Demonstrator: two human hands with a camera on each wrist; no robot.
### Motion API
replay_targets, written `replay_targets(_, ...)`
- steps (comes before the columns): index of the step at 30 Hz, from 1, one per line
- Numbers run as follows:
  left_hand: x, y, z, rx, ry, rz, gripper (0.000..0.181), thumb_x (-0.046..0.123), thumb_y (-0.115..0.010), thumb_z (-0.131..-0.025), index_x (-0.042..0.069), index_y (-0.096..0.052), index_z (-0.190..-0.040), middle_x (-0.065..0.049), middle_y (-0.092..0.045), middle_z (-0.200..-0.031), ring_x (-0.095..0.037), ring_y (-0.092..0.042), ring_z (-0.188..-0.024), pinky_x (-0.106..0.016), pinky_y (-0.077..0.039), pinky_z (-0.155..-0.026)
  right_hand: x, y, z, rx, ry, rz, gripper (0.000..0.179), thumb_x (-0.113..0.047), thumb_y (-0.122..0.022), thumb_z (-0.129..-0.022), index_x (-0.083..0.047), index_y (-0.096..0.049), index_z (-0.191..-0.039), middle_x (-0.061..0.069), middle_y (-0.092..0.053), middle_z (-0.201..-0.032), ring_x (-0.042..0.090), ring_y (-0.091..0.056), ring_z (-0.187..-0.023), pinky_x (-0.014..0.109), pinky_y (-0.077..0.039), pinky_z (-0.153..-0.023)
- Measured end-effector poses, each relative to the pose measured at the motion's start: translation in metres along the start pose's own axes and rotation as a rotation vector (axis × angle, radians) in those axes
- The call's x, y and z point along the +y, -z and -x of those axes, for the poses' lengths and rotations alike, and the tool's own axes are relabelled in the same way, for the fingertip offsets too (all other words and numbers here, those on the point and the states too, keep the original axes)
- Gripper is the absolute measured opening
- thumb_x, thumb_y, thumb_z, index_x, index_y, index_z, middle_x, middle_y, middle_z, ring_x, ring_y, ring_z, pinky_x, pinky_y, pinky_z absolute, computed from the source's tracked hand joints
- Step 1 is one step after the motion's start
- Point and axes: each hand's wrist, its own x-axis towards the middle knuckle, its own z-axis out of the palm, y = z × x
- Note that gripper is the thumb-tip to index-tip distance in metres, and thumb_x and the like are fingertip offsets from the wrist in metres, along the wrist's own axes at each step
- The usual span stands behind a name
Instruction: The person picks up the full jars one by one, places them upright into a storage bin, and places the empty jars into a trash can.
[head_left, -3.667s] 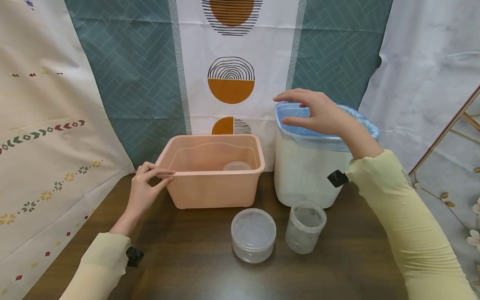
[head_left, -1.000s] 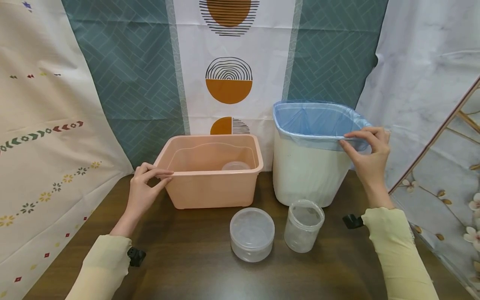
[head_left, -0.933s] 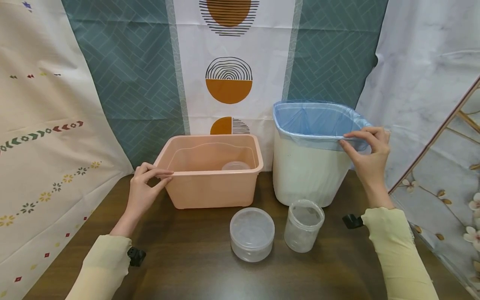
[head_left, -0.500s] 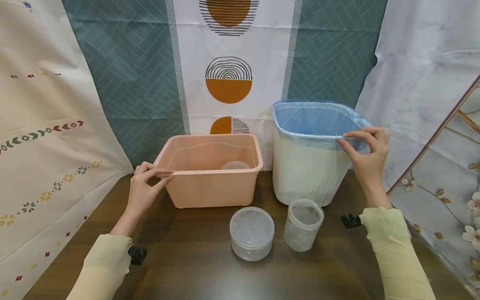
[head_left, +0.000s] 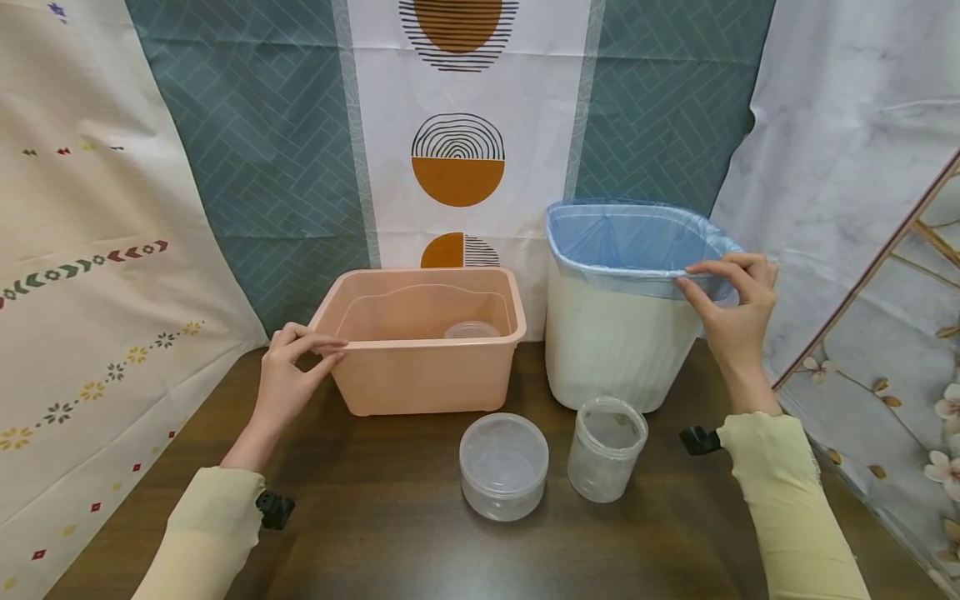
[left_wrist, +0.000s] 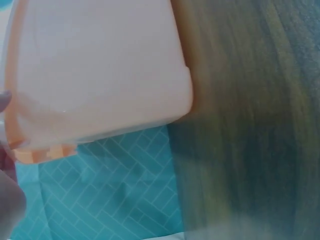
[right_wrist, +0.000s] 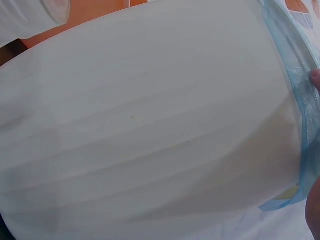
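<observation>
My left hand (head_left: 291, 375) pinches the front left corner of the rim of a peach plastic tub (head_left: 423, 379), thumb in front. A clear round lid or container (head_left: 472, 330) shows inside the tub, partly hidden by its front wall. On the right, a white trash bin (head_left: 611, 350) stands upright, lined with a blue trash bag (head_left: 637, 237) folded over its rim. My right hand (head_left: 742, 308) pinches the bag and rim at the bin's front right corner. In the right wrist view the bag's folded edge (right_wrist: 295, 75) runs between thumb and fingertips.
A low clear round container (head_left: 504, 467) stands in front of the tub on the dark wooden table (head_left: 360, 517). Beside it, close before the bin, stands a taller clear jar (head_left: 607, 454). Patterned cloths (head_left: 258, 150) hang behind and at both sides.
My right hand has come down from over the bin's opening to its front right rim and taken hold there. My left hand has stayed on the tub's corner.
</observation>
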Motion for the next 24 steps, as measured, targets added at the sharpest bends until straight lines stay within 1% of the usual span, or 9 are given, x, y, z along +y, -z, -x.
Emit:
replay_targets(2,0.004,0.004,-0.001,-0.046,0.004,-0.035,0.024,0.000,-0.081,-0.078,0.007,-0.077,-0.100,-0.007,-0.056,-0.095,-0.013,-0.040,-0.090,-0.032,-0.026,-0.079,-0.005,-0.001,0.001,-0.007,-0.001,0.003,0.019,0.003,-0.080,-0.076,0.011,-0.072,-0.090,-0.026,-0.048,-0.092,-0.003,-0.040,-0.101,0.023,-0.023,-0.099)
replay_targets(4,0.009,0.008,-0.002,-0.101,-0.011,-0.072,0.027,0.000,-0.081,-0.077,0.008,-0.076,-0.102,-0.007,-0.057,-0.097,-0.017,-0.039,-0.091,-0.035,-0.027,-0.078,-0.009,-0.001,0.001,-0.010,-0.002,0.006,0.019,0.004,-0.080,-0.076,0.012,-0.072,-0.090,-0.026,-0.048,-0.092,-0.003,-0.040,-0.102,0.023,-0.024,-0.098)
replay_targets(6,0.015,0.011,-0.004,-0.147,-0.039,-0.101,0.030,-0.001,-0.082,-0.076,0.009,-0.075,-0.104,-0.007,-0.059,-0.099,-0.019,-0.040,-0.093,-0.036,-0.029,-0.078,-0.008,-0.001,0.001,-0.011,0.003,0.008,0.018,0.004,-0.080,-0.076,0.012,-0.072,-0.090,-0.026,-0.049,-0.092,-0.003,-0.040,-0.102,0.023,-0.024,-0.098)
replay_targets(9,0.024,0.011,-0.006,-0.193,-0.063,-0.124,0.035,0.002,-0.083,-0.076,0.010,-0.074,-0.108,-0.008,-0.062,-0.102,-0.023,-0.043,-0.099,-0.039,-0.032,-0.081,0.001,0.001,0.000,-0.003,0.011,0.010,0.018,0.004,-0.081,-0.075,0.011,-0.072,-0.090,-0.026,-0.049,-0.092,-0.004,-0.041,-0.101,0.023,-0.025,-0.099)
replay_targets(13,0.036,0.006,-0.009,-0.217,-0.072,-0.110,0.039,0.005,-0.083,-0.076,0.012,-0.072,-0.112,-0.009,-0.063,-0.111,-0.028,-0.044,-0.106,-0.044,-0.035,-0.085,0.013,0.003,-0.001,0.002,0.014,0.022,0.019,0.001,-0.083,-0.074,0.009,-0.074,-0.089,-0.026,-0.049,-0.092,-0.005,-0.043,-0.099,0.024,-0.024,-0.101)
replay_targets(17,0.047,-0.005,-0.012,-0.215,-0.124,-0.052,0.043,0.004,-0.085,-0.073,0.011,-0.072,-0.114,-0.009,-0.062,-0.117,-0.029,-0.045,-0.111,-0.047,-0.034,-0.092,0.017,0.004,-0.001,0.001,0.010,0.031,0.020,-0.001,-0.084,-0.073,0.007,-0.075,-0.089,-0.026,-0.050,-0.092,-0.004,-0.044,-0.098,0.026,-0.023,-0.103)
replay_targets(19,0.054,-0.011,-0.013,-0.217,-0.166,-0.022,0.044,0.004,-0.086,-0.073,0.011,-0.072,-0.114,-0.009,-0.062,-0.118,-0.027,-0.047,-0.111,-0.046,-0.033,-0.093,0.017,0.003,0.000,0.001,0.005,0.030,0.020,-0.001,-0.084,-0.074,0.007,-0.075,-0.089,-0.026,-0.050,-0.092,-0.004,-0.044,-0.098,0.026,-0.022,-0.103)
replay_targets(21,0.061,-0.017,-0.012,-0.227,-0.201,-0.006,0.044,0.006,-0.086,-0.073,0.012,-0.072,-0.115,-0.006,-0.063,-0.118,-0.024,-0.049,-0.109,-0.041,-0.037,-0.092,0.016,0.003,0.000,0.003,0.002,0.026,0.020,-0.002,-0.084,-0.074,0.008,-0.074,-0.089,-0.026,-0.050,-0.092,-0.004,-0.044,-0.098,0.026,-0.022,-0.104)
replay_targets(24,0.072,-0.025,-0.010,-0.250,-0.233,0.011,0.043,0.010,-0.085,-0.075,0.015,-0.071,-0.116,-0.003,-0.065,-0.116,-0.020,-0.050,-0.103,-0.033,-0.042,-0.086,0.011,0.002,-0.001,0.004,0.010,0.018,0.021,-0.001,-0.083,-0.075,0.010,-0.073,-0.089,-0.026,-0.049,-0.092,-0.005,-0.043,-0.097,0.027,-0.022,-0.105)
